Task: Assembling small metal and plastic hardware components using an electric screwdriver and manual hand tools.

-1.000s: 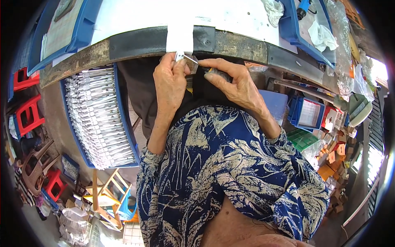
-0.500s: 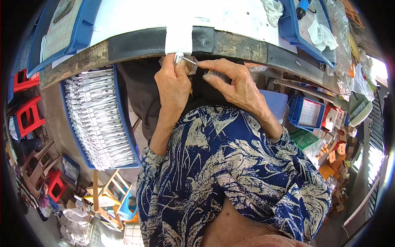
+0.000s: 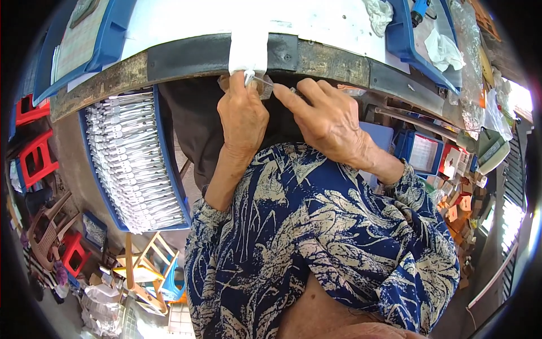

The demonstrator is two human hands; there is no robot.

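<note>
At the table's front edge, my left hand (image 3: 243,116) pinches a small white plastic piece (image 3: 249,75) against a white strip (image 3: 248,53) that hangs over the edge. A thin metal rod (image 3: 262,83) runs from that piece toward the right. My right hand (image 3: 327,118) is closed, its thumb and finger at the rod's outer end; the curled fingers hide what else lies in the palm. Left of my lap, a blue tray (image 3: 171,164) holds many similar parts (image 3: 132,164), with white heads and metal rods laid in rows.
The worn table edge (image 3: 333,59) crosses in front of me. Blue bins stand on it at the left (image 3: 104,53) and right (image 3: 398,39), the right one with a blue tool (image 3: 419,11). Red stools (image 3: 38,158) are far left. Small boxes (image 3: 460,209) lie in a pile at the right.
My right hand has turned and its fingers have curled in more, still at the rod's end. My left hand has tilted forward over the white piece, which now shows less.
</note>
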